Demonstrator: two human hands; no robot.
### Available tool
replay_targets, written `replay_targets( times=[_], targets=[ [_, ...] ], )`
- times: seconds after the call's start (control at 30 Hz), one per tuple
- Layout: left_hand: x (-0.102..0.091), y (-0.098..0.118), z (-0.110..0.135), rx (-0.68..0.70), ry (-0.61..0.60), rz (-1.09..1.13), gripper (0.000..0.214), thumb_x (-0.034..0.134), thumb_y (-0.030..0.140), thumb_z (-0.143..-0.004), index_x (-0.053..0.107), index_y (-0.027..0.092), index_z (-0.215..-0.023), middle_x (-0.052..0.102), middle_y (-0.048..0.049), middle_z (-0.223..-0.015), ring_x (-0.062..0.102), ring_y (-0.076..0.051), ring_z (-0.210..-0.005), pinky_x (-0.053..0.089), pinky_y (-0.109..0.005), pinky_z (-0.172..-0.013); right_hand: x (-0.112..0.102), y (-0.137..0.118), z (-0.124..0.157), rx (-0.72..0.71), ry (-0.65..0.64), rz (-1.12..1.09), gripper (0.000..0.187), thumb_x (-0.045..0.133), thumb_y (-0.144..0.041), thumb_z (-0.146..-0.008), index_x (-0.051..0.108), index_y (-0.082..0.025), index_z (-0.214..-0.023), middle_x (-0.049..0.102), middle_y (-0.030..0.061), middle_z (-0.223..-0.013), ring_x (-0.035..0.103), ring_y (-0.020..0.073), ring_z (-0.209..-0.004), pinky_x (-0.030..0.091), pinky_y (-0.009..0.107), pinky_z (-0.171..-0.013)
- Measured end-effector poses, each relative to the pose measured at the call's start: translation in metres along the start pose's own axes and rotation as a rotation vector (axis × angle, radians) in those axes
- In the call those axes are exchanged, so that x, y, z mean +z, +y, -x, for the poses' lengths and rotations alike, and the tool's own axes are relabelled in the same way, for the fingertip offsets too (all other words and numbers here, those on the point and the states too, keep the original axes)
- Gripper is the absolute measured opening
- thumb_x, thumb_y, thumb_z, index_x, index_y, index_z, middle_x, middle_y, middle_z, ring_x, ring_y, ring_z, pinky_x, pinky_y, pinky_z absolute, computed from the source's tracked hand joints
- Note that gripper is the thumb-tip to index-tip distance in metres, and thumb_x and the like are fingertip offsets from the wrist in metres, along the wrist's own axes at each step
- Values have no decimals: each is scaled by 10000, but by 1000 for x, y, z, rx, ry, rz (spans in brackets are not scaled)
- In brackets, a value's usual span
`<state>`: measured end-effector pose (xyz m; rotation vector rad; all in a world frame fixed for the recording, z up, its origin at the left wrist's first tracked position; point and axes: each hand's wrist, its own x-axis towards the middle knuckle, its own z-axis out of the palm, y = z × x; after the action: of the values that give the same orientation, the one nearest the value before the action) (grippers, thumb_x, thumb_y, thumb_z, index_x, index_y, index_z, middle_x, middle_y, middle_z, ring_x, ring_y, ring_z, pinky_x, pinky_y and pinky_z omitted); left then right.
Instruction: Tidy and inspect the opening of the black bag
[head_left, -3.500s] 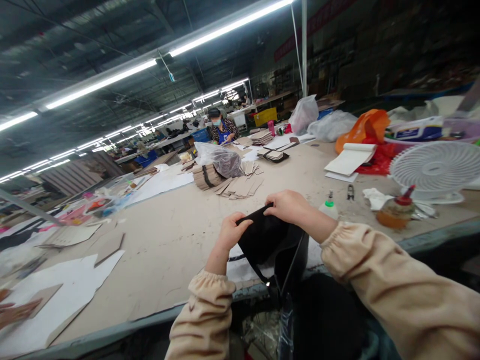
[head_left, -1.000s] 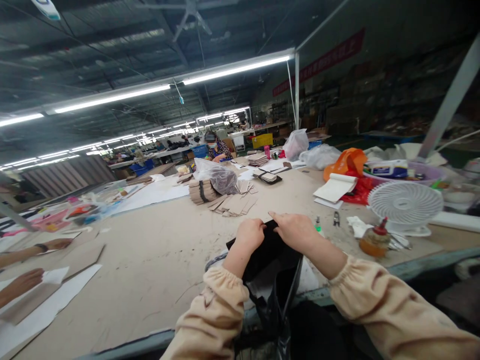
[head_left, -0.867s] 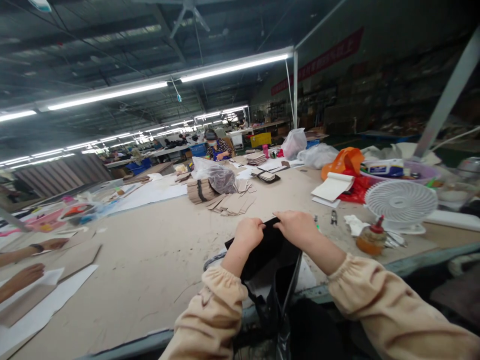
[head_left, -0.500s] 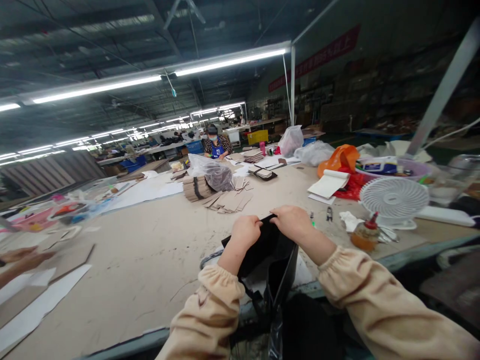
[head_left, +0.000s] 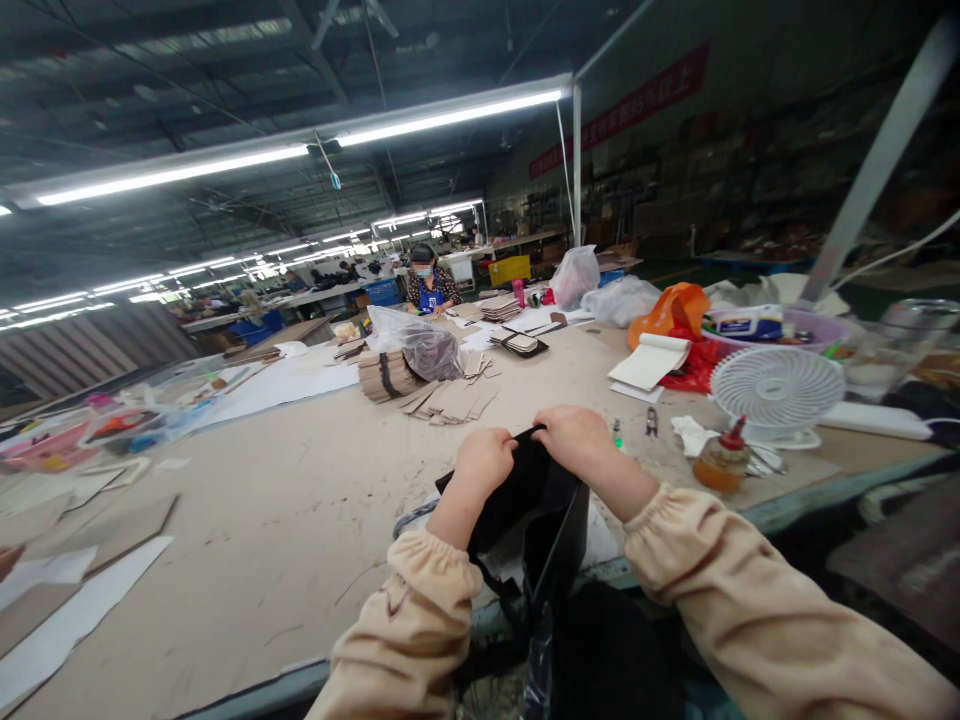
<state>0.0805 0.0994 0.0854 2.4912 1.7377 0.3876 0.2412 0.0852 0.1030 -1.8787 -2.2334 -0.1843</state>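
Observation:
A black bag [head_left: 559,530] hangs at the near edge of the table, its top edge pinched between both my hands. My left hand [head_left: 484,465] is closed on the edge from the left. Close beside it, my right hand [head_left: 576,440] grips the same edge, thumb and fingers pressed together. The bag's dark inside faces me, and its lower part drops below the table edge. Whether it is a finished bag or only its shell, I cannot tell. Right of my right hand lie small nippers [head_left: 652,422] and a little green-tipped item [head_left: 617,432].
A glue bottle [head_left: 721,460] with a red cap and a white fan [head_left: 778,390] stand at the right. Beyond my hands lie banded brown pieces [head_left: 386,378] under clear plastic. Boards [head_left: 135,530] lie at the left. A co-worker [head_left: 433,285] sits across the table.
The view has shifted slightly, so the table things appear a little left and higher. Both hands keep their hold on the bag's edge. Another person's hands at the far left have mostly left view.

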Motion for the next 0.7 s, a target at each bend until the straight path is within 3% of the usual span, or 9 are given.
replay_targets(
  times=[0.3,0.47,0.57,0.7],
  targets=[
    [-10,6,-4,24,-43,2,255,499,376,-853,679,197,-829,663,-65,-818,591,-172,-775,395,-244,-663,0,-1,-4,3,19,-48,168,542,-303,-836,681,-209,-845,652,56,-877,589,205,-848,424,267,-691],
    [-8,17,-15,20,-62,31,284,491,411,-864,685,206,-902,667,-69,-887,590,-172,-833,401,-243,-710,-2,0,-4,34,31,-126,184,517,-228,-816,688,-200,-880,652,71,-900,586,220,-892,431,289,-740],
    [-2,21,-17,-17,-45,11,293,473,386,-871,681,181,-870,661,-92,-881,588,-183,-853,406,-256,-733,-3,4,0,18,46,-212,253,534,-239,-814,660,-208,-1032,649,47,-926,587,188,-887,438,258,-764],
    [3,21,-15,-66,-2,-8,268,438,324,-875,665,184,-896,651,-99,-885,586,-198,-873,414,-281,-758,-9,11,26,14,160,-354,553,580,-357,-818,432,-198,-1327,583,38,-1097,571,152,-912,453,235,-815]
  ],
)
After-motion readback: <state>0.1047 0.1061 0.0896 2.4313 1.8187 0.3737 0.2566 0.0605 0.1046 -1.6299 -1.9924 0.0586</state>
